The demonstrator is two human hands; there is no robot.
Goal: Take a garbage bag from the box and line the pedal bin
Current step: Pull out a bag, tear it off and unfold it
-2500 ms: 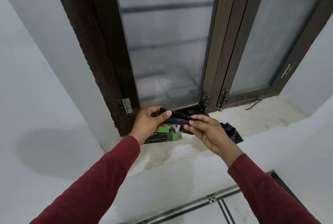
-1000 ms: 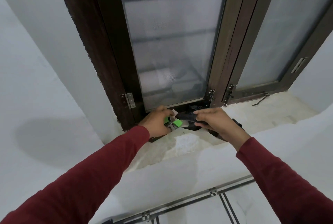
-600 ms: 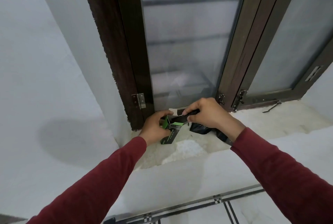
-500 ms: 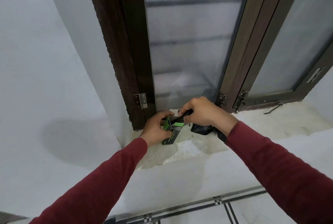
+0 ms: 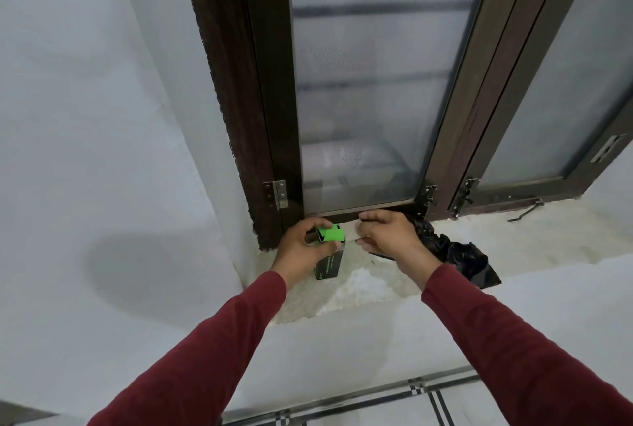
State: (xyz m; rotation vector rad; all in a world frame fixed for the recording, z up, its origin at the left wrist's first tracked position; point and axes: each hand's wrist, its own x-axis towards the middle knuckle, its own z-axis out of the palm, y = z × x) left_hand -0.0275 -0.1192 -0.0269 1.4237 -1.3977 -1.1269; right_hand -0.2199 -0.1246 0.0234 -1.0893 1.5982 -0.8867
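Observation:
A small black and green garbage bag box (image 5: 328,265) stands on end on the stone window sill (image 5: 555,237). My left hand (image 5: 300,251) grips its top, where a bright green flap (image 5: 331,234) is folded over. My right hand (image 5: 390,237) is close to the right of the box, its fingers pinched on a pale flap (image 5: 350,233) at the box's top. The roll of bags is not visible. A loose black garbage bag (image 5: 459,256) lies crumpled on the sill behind my right wrist. No pedal bin is in view.
A dark wooden window frame (image 5: 270,117) with frosted panes rises just behind the box. A metal latch hook (image 5: 524,213) lies on the sill at the right. White walls flank the recess; tiled floor with dark lines shows below.
The black roll that both hands held has gone out of sight at the box. The box was tipped upright and the green flap folded over its top. My view drew closer.

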